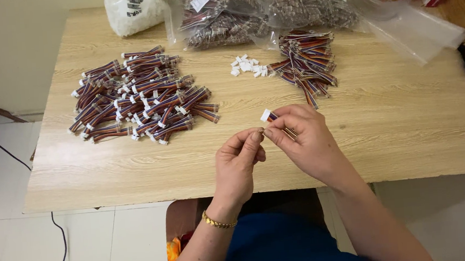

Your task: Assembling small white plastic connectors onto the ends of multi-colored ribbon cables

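It looks like a home used for small hand work. A wooden table (pixel 396 130) stands on a white tile floor (pixel 88 244), with wire piles (pixel 142 93) and bags (pixel 219 14) across the top.

Both bare forearms rise from the bottom edge of the frame and converge just below its centre, the left one wearing a thin gold chain bracelet (pixel 219 222) at the wrist. The left hand (pixel 237 165) sits lower centre, back to the camera, fingers curled and thumb and forefinger pinched at the tips in a tight grip. The right hand (pixel 304 139), slightly higher and to the right, tilts inward with its fingers closed together, its fingertips meeting those of the left.
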